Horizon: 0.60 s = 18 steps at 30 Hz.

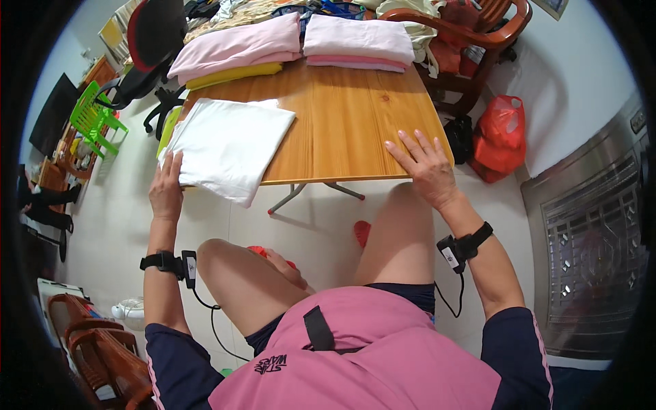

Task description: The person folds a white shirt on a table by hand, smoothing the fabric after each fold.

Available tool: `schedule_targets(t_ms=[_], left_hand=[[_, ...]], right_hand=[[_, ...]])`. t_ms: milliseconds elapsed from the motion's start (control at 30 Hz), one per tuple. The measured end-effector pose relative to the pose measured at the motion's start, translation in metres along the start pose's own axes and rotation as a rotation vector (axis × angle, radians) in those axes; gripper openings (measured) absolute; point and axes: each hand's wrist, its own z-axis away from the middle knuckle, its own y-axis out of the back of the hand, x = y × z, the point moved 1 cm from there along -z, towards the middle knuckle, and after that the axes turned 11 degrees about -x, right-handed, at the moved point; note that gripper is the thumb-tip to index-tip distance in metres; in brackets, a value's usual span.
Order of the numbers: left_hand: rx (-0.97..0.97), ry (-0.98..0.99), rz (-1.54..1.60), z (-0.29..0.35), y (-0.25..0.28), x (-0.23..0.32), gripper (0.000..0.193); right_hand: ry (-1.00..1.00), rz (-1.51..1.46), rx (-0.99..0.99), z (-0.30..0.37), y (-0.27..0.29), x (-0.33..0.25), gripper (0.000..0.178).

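A folded white cloth [229, 143] lies flat on the left part of the wooden table [342, 123], one corner hanging over the near edge. My left hand [166, 186] rests at the cloth's left side, fingers stretched along its edge; whether the thumb goes beneath is hidden. On the bare wood near the right front corner, my right hand [425, 164] lies flat with its fingers spread, holding nothing. Along the far side sit two folded stacks: a pink cloth [239, 48] over a yellow cloth [236, 75], and a pale pink cloth [359, 39] over brighter pink ones.
Right of the table are a red plastic bag [502, 137], a black bag [459, 138] and a wooden armchair [471, 48]. A black and red office chair [154, 41] and a green plastic chair [96, 116] stand to the left. Folding metal legs [294, 198] show below the table.
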Motion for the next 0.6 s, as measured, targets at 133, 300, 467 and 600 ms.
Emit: schedule_targets(t_ms=[133, 300, 467, 600], left_hand=[[-0.024, 0.022, 0.01, 0.001, 0.002, 0.003, 0.068], [-0.046, 0.018, -0.002, 0.001, 0.008, 0.005, 0.069], [0.001, 0.012, -0.028, 0.002, 0.006, 0.0, 0.066], [-0.018, 0.02, -0.012, -0.004, 0.005, 0.009, 0.064]], right_hand=[[-0.005, 0.019, 0.026, 0.0, -0.009, 0.002, 0.061], [-0.012, 0.045, 0.055, -0.001, -0.012, 0.002, 0.064], [-0.012, 0.017, 0.044, -0.004, -0.012, 0.0, 0.064], [-0.026, -0.003, 0.003, -0.001, -0.007, 0.003, 0.062]])
